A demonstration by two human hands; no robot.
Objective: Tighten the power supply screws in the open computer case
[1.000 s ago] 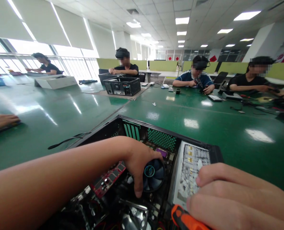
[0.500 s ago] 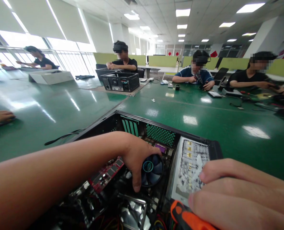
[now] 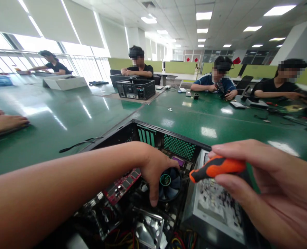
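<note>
My left hand reaches into a black computer case, its thumb and fingers wrapped round the edge of a round CPU cooler fan. In my right hand is an orange and black screwdriver, gripped between thumb and fingers. Its shaft points left toward the fan and is barely visible. Below that hand lies the power supply, a grey box with a worn label. To the left of the fan sits a red memory-chip board. A shiny metal bracket lies in front, among coloured wires.
A black cable lies left of the case on the green table. Another person's hands are at the left edge. Across the table, several people work, one behind an open computer case. A white box stands at back left.
My right hand has lifted and turned, bringing the screwdriver up from low beside the power supply, toward the fan. My left hand keeps its hold on the fan. The view has shifted slightly.
</note>
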